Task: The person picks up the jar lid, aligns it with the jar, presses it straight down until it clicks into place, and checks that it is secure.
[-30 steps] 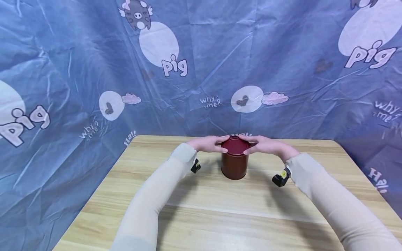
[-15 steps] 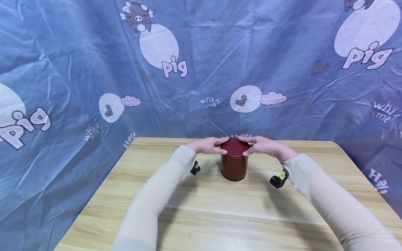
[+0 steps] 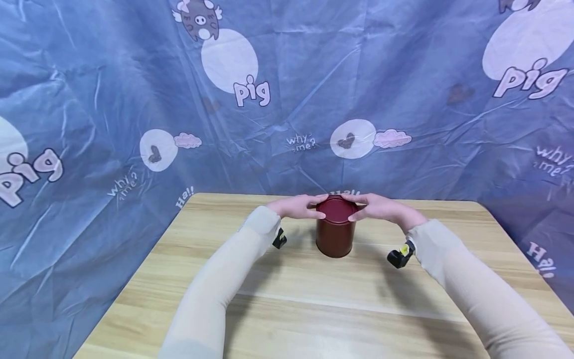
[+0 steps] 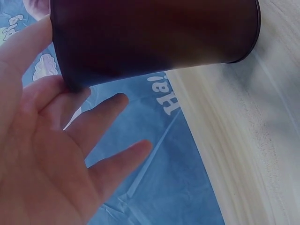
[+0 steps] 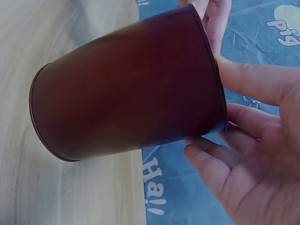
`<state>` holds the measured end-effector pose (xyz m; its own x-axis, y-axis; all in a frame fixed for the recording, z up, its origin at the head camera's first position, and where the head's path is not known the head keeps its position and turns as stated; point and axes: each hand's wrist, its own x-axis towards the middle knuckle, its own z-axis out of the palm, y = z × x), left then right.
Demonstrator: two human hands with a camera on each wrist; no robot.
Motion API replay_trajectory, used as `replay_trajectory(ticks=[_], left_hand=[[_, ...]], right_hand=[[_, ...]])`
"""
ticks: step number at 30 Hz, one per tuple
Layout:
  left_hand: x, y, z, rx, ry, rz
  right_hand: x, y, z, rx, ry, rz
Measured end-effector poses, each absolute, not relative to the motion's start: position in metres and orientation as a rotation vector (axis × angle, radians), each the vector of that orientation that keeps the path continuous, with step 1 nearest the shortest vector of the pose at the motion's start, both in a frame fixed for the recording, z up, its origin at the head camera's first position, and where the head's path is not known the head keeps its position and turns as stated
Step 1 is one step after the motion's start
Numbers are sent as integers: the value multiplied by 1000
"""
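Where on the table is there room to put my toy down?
The wooden table is bare in front of the dark red can, between the two sleeves, and on the left and right ends outside the arms. The middle back is crowded: the left hand and right hand touch the can's top rim.

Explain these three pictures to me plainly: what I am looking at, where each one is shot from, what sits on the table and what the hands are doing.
No machine works here: a person in pale sleeves uses two bare hands. The wide picture comes from a camera on the person's head, looking forward and down. The other two come from small cameras strapped to each wrist, so they look tilted and very close. On the wooden table stands one dark red tin can with its lid on. The left hand and the right hand touch the lid's rim from either side, thumbs in front. In the wrist views the fingers look fairly straight and spread, not wrapped round the can. Behind hangs a blue cartoon pig cloth.
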<state>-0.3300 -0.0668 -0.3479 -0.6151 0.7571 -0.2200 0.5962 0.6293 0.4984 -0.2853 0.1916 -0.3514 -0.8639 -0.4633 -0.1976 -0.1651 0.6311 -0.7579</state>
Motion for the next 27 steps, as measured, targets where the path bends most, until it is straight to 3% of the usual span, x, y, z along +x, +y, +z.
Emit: replay_trajectory(ticks=[27], left_hand=[[-330,-71,-356,1105,2589,515]], right_hand=[[-280,200,-354,-576,2602,-985]])
